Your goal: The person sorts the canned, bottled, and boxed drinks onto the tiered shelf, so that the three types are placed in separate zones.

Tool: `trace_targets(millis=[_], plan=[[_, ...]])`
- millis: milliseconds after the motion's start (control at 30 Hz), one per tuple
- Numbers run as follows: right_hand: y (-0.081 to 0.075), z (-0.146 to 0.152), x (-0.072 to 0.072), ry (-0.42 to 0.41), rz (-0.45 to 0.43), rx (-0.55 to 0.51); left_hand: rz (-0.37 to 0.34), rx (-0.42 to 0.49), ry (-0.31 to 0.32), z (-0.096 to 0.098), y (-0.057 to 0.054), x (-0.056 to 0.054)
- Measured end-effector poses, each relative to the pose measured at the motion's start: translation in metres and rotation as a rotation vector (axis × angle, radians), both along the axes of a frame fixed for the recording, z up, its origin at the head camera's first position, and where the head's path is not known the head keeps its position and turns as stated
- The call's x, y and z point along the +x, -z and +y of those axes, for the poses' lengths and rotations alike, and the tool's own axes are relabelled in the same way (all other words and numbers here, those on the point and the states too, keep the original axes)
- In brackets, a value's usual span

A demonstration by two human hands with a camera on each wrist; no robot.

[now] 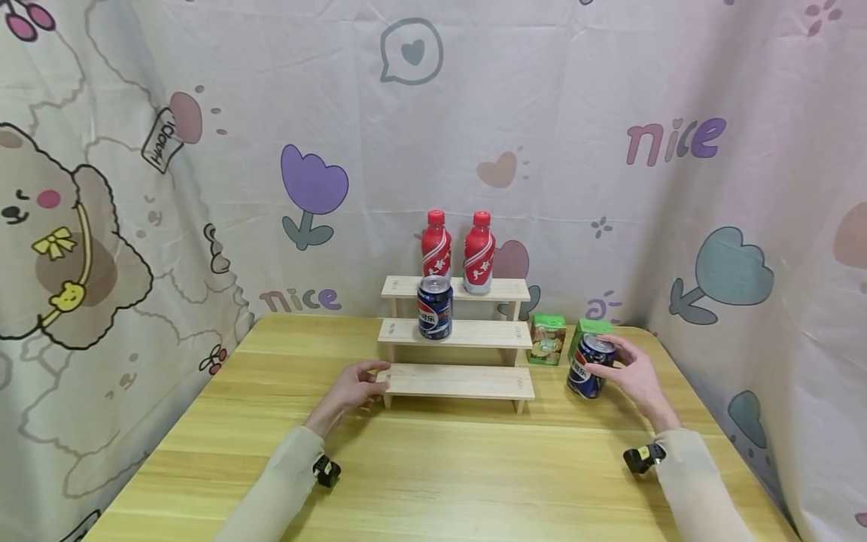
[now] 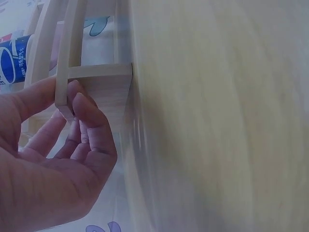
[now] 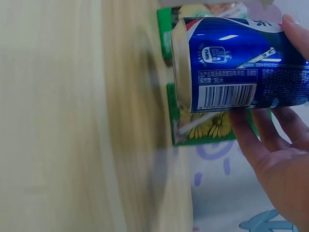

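At the right of the head view, my right hand [image 1: 637, 375] grips a blue cola can [image 1: 584, 369] between thumb and fingers. The can leans slightly, and in the right wrist view its base [image 3: 181, 65] shows a gap above the tabletop. My left hand [image 1: 355, 388] pinches the left end of the lowest step of a three-tier wooden shelf [image 1: 460, 382], thumb and fingertips around the board's edge [image 2: 62, 87]. Another blue can [image 1: 435, 310] stands upright on the middle step, toward its left. On the top step are two red bottles [image 1: 436, 245], side by side.
Two green drink cartons stand right of the shelf: one carton [image 1: 548, 340] beside it, the other carton [image 1: 591, 327] partly hidden behind the held can. A wooden table [image 1: 433, 474] carries everything. A printed curtain [image 1: 562, 98] hangs behind and at both sides.
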State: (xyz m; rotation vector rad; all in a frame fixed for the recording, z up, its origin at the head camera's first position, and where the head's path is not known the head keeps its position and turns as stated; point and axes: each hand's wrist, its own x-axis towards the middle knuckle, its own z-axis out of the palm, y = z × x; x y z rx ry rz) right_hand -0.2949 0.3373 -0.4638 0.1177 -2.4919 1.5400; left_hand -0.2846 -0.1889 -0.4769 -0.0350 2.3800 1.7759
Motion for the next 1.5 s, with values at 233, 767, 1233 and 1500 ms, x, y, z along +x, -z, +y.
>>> trace_targets(millis=[233, 767, 1233, 1500], plan=[[-0.012, -0.018, 0.004, 0.035, 0.033, -0.051, 0.004, 0.015, 0.011, 0.000, -0.002, 0.000], [-0.045, -0.063, 0.015, 0.039, 0.161, -0.274, 0.021, -0.002, 0.006, 0.000, -0.001, 0.003], [-0.057, -0.094, 0.017, -0.012, 0.127, -0.313, 0.021, 0.003, -0.003, -0.001, 0.002, 0.003], [-0.058, -0.117, 0.011, 0.016, 0.164, -0.338, 0.022, 0.008, 0.005, -0.001, 0.003, 0.000]])
